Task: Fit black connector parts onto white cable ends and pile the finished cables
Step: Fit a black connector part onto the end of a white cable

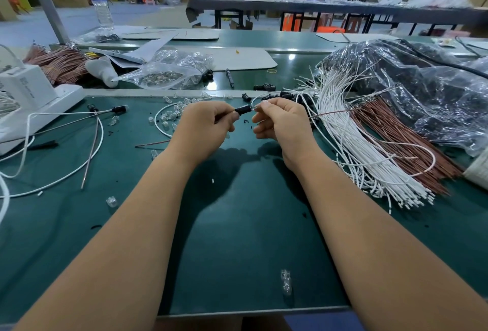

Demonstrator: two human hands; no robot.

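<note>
Bridging both hands at the bench's centre, the black connector (243,110) is pinched by the left hand (203,127), steadying it, while the right hand (280,124) pinches the white cable (254,103); spare cables (351,132) lie at three o'clock.

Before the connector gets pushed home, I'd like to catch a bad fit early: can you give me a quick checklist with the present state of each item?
1. Left hand grips the black connector: ok.
2. Right hand pinches the wire end at the connector's mouth: ok.
3. Wire lined up with the connector: ok, roughly in line.
4. Wire fully seated: cannot tell, fingers hide the joint.
5. Supply of white cables lying to the right: ok.
6. Spare black connectors behind the hands: ok.
</note>
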